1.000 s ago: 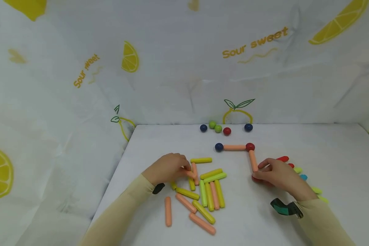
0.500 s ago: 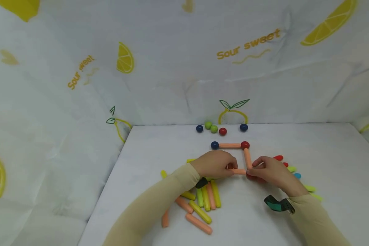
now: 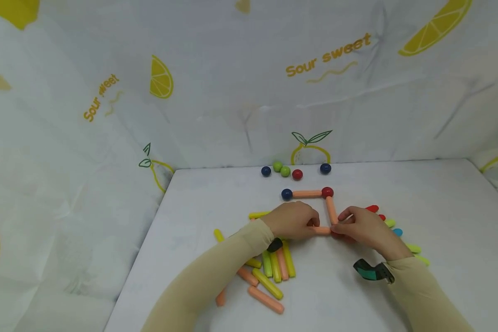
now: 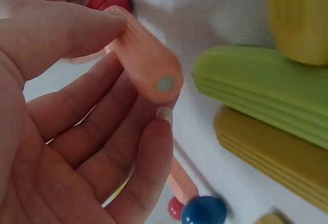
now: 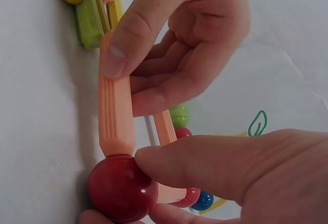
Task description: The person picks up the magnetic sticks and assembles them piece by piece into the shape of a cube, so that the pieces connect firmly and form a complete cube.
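My left hand [image 3: 292, 220] pinches a salmon-coloured magnetic rod [image 5: 115, 111] between thumb and fingers. The rod's far end meets a dark red ball [image 5: 123, 188], which the right hand [image 3: 367, 230] grips at the corner of a figure. A round grey spot shows in the rod's near end in the left wrist view. From that ball a second salmon rod [image 3: 331, 210] runs back to another red ball [image 3: 327, 192]. A third salmon rod [image 3: 307, 194] links this to a dark blue ball [image 3: 287, 194]. In the head view the fingers partly cover the gripped ball.
Loose yellow, green and salmon rods [image 3: 266, 299] lie at the left, partly under the left arm. Several balls [image 3: 297, 174] line the table's back edge. Red, blue and light green rods [image 3: 412, 248] stick out beyond the right hand.
My left hand has come right from the loose rods, carrying a salmon rod to the red ball. The right hand stays at that ball. The head view has shifted slightly.
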Motion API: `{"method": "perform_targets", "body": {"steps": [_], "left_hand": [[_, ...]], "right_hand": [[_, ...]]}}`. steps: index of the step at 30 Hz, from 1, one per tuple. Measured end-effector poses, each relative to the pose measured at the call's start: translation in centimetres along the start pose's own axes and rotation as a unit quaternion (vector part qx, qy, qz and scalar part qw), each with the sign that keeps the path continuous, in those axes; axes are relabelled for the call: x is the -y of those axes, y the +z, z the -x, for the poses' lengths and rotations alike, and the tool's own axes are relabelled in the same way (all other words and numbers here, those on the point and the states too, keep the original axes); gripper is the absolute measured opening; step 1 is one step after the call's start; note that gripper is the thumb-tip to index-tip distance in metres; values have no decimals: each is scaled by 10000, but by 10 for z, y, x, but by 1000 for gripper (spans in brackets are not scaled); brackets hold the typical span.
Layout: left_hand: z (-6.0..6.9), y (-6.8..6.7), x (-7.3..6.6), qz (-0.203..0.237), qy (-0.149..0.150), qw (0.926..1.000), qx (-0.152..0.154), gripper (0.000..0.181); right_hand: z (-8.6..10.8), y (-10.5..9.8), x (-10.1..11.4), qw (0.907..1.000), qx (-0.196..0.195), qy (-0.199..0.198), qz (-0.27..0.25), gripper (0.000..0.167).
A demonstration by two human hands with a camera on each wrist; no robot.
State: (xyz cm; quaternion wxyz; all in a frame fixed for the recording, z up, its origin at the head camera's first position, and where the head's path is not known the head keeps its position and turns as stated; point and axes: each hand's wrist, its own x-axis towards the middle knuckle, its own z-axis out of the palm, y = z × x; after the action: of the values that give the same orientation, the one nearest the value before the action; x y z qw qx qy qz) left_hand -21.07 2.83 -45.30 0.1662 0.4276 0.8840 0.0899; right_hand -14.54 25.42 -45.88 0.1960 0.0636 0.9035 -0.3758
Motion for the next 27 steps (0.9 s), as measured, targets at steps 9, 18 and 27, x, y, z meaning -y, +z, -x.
{"method": "perform_targets", "body": {"steps": [9,18,27], "left_hand": [[39,5,27,-84,-456,9987,-188,29],[65,9,37,-186,-576,9979,-216,19],[86,-2,53,141,-817,9965,74,26]], "right_hand": [[2,-1,8,9994,-74,40,343,62],[5,21,26,9868,-863,-1021,916,52],[-1,52,39,9694,-691,-1739,1588,36]]}}
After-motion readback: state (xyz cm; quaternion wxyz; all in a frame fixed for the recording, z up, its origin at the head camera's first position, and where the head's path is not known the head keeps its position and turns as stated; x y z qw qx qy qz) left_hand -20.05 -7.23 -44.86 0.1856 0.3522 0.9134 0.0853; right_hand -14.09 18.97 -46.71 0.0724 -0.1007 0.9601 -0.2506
